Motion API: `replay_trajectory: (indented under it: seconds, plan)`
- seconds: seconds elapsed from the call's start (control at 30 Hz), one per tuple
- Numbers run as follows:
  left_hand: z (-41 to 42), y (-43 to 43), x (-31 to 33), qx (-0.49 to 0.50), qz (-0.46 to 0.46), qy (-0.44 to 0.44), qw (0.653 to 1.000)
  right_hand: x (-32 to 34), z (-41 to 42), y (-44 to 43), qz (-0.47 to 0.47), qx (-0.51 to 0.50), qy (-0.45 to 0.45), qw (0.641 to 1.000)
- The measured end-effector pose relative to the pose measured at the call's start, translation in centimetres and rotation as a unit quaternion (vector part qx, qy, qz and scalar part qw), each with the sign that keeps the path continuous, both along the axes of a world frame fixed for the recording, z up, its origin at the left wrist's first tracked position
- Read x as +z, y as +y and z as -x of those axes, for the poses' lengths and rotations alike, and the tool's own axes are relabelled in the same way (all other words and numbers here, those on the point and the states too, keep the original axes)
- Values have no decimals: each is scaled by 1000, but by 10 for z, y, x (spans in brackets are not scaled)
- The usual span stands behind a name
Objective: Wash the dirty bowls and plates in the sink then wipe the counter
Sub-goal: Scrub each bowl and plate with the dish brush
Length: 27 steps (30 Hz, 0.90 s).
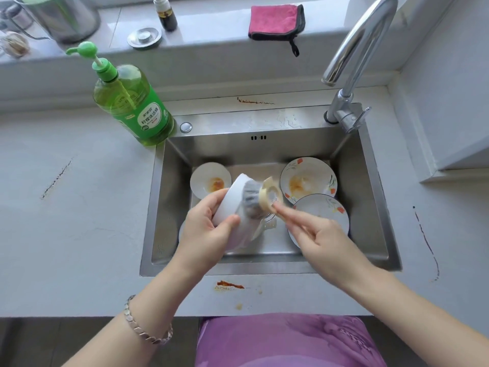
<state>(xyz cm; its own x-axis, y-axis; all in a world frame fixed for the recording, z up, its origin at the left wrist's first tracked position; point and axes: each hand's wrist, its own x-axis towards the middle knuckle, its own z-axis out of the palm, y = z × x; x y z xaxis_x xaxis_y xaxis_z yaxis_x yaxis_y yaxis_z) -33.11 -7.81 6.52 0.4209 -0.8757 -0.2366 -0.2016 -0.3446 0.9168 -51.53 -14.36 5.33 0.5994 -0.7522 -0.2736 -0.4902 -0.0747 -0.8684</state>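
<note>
Over the steel sink (169, 234) my left hand (206, 229) grips a white bowl (232, 200) tilted on its side, thumb on its outer wall. My right hand (317, 234) pinches the cream handle of a steel-wool scrubber (254, 200), whose grey pad is pressed into the bowl. A small white dish (209, 178) with orange residue lies at the back left of the basin. A flowered plate (308, 178) with orange stains lies at the back right, partly under a second flowered plate (322, 210). Another dish's edge shows beneath my left hand.
A green dish-soap pump bottle (132, 102) stands at the sink's back left corner. The faucet (352, 56) arches over the right rear. A pink cloth (275, 21) lies on the window ledge. Reddish-brown stains (229, 284) mark the counter in front of the sink, behind it and to the right.
</note>
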Motion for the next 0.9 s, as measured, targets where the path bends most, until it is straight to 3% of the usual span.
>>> replay_trajectory:
  seconds: [0.1, 0.23, 0.43, 0.57, 0.73, 0.9]
  plan:
    - [-7, 2, 3, -15, 7, -9, 1000, 10, 1, 9, 58, 69, 38, 995]
    - [-8, 7, 5, -37, -13, 20, 999, 6, -1, -18, 8, 2, 74, 997]
    - [-12, 13, 12, -58, -8, 35, 998, 30, 1, -1, 13, 65, 47, 997]
    - [-12, 15, 15, -88, -13, 37, 995, 27, 0, -27, -52, 5, 90, 995]
    - [-18, 13, 14, -84, -2, 27, 996, 50, -6, -7, -21, 90, 20, 996]
    - [-15, 10, 13, -72, 2, 52, 996, 46, -10, -28, -61, 19, 42, 997]
